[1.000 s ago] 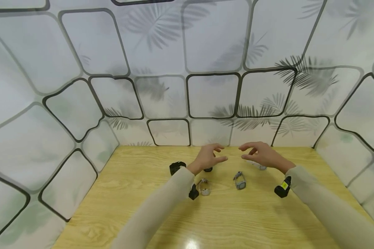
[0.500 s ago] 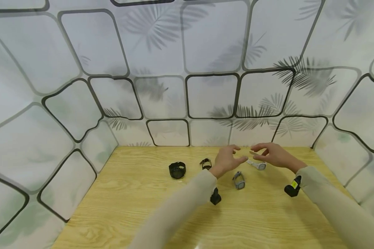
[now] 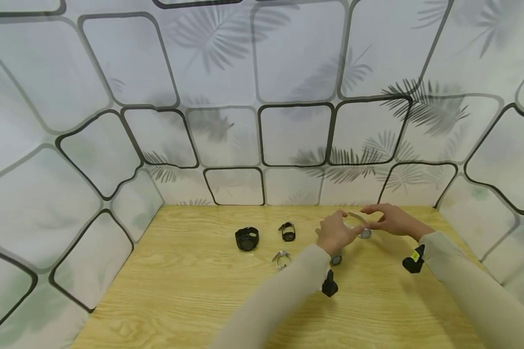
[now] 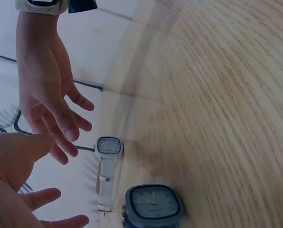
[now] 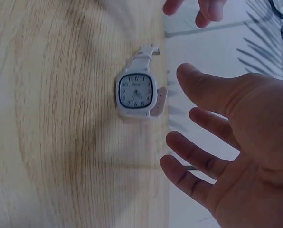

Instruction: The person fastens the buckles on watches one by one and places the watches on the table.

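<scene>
A white watch (image 5: 136, 91) with a squarish dial lies on the wooden table, one strap end raised. My right hand (image 3: 393, 221) hovers just beyond and beside it, fingers loosely spread, nothing held. From the left comes my left hand (image 3: 335, 233), its thumb close to the white strap and its fingers apart in the left wrist view. Below the left hand a grey watch (image 4: 155, 204) stands on the table, partly covered by that hand in the head view. Neither palm has anything in it.
Farther left on the table (image 3: 179, 281) lie a bulky black watch (image 3: 247, 239), a small black watch (image 3: 288, 235) and a silver watch (image 3: 283, 261). Patterned fabric walls (image 3: 297, 135) enclose the back and sides of the table.
My left hand has moved right, away from the black and silver watches, toward the white one and over the grey one. My right hand has shifted slightly right.
</scene>
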`<state>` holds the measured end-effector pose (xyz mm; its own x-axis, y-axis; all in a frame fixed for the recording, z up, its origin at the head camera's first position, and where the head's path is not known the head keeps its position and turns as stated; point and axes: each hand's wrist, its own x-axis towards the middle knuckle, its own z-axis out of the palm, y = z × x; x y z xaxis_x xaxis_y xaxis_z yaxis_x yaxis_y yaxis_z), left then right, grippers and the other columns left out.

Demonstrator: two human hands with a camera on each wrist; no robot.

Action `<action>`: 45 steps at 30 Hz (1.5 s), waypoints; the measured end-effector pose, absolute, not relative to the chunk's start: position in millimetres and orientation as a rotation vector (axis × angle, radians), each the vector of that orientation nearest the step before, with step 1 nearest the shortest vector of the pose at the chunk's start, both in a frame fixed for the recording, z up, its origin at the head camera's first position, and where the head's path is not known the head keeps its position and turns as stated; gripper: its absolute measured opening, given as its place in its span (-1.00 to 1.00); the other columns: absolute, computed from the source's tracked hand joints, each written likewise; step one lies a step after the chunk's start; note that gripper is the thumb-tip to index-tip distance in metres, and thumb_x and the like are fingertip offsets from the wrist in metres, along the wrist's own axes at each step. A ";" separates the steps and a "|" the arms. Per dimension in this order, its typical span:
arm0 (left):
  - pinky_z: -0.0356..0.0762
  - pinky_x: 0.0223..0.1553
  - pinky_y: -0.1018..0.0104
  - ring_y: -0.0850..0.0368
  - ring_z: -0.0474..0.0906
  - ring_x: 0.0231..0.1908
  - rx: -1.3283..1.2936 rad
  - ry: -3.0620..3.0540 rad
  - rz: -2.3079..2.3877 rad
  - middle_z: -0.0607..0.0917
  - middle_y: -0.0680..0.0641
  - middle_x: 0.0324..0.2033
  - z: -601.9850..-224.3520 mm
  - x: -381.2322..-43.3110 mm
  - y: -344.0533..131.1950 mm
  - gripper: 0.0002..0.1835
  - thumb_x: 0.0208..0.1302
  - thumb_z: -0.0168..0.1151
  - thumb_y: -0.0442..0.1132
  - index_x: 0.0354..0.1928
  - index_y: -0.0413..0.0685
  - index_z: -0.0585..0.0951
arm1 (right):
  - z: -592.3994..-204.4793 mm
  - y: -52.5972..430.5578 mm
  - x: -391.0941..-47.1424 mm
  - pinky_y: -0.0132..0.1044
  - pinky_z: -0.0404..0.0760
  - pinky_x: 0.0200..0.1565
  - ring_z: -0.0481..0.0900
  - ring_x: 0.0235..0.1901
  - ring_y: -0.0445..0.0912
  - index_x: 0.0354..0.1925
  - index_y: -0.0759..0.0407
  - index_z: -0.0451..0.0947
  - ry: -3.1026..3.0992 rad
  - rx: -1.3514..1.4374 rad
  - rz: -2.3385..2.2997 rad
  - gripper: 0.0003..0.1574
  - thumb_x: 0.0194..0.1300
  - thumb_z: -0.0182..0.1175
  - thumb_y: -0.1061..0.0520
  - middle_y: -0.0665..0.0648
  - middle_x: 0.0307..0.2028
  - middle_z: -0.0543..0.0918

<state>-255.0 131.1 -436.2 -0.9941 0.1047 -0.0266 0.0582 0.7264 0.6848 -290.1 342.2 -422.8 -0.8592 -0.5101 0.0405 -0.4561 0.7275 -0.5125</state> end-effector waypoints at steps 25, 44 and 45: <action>0.13 0.38 -0.26 0.02 0.48 0.25 0.047 2.938 0.811 0.68 0.22 0.13 -457.3 -265.4 148.7 -0.26 0.11 0.29 0.54 0.26 0.40 0.64 | -459.0 360.0 -302.7 0.23 0.64 0.01 0.60 0.06 0.46 0.49 0.39 0.24 2.632 -0.685 -0.864 -0.08 0.36 0.40 0.08 0.59 0.42 0.23; 0.23 0.29 -0.12 0.15 0.57 -0.04 0.115 3.013 0.721 0.75 0.20 -0.20 -473.9 -281.3 154.7 -0.59 0.19 0.45 0.26 -0.01 0.27 0.74 | -470.0 364.6 -296.4 0.02 0.69 -0.12 0.71 -0.06 0.16 0.35 0.31 0.48 2.728 -0.580 -0.852 -0.25 0.36 0.41 -0.04 0.52 0.25 0.49; 0.23 0.29 -0.11 0.15 0.57 -0.05 0.120 3.008 0.722 0.74 0.21 -0.21 -475.1 -282.2 154.4 -0.60 0.19 0.45 0.25 -0.03 0.27 0.74 | -470.4 364.6 -295.5 0.03 0.69 -0.12 0.71 -0.06 0.17 0.34 0.30 0.49 2.735 -0.571 -0.853 -0.25 0.35 0.41 -0.05 0.52 0.25 0.49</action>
